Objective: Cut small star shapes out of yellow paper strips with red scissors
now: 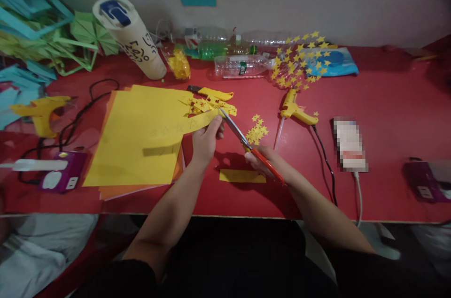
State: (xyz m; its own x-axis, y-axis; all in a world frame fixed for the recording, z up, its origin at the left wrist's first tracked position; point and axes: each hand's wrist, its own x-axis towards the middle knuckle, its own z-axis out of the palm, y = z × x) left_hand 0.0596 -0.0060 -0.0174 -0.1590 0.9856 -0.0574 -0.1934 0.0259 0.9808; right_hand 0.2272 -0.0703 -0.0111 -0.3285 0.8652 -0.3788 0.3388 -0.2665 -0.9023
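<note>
Scissors [246,141] at the end of your yellow strip [198,124]
Your left hand [206,144] pinches the strip above the bench [391,105]; your right hand [277,160] is curled round the handles [267,164]. Steady the paper near the blades [233,126] without crowding them, turning it rather than your wrist.

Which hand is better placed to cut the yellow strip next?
Likely the right hand: it holds the scissors, blades at the yellow strip, while the left hand grips that strip.

Forearms [176,209] angled inward, left grip [206,142] pinched, thumb [214,125] uppermost, right grip [276,159] curled closed
</note>
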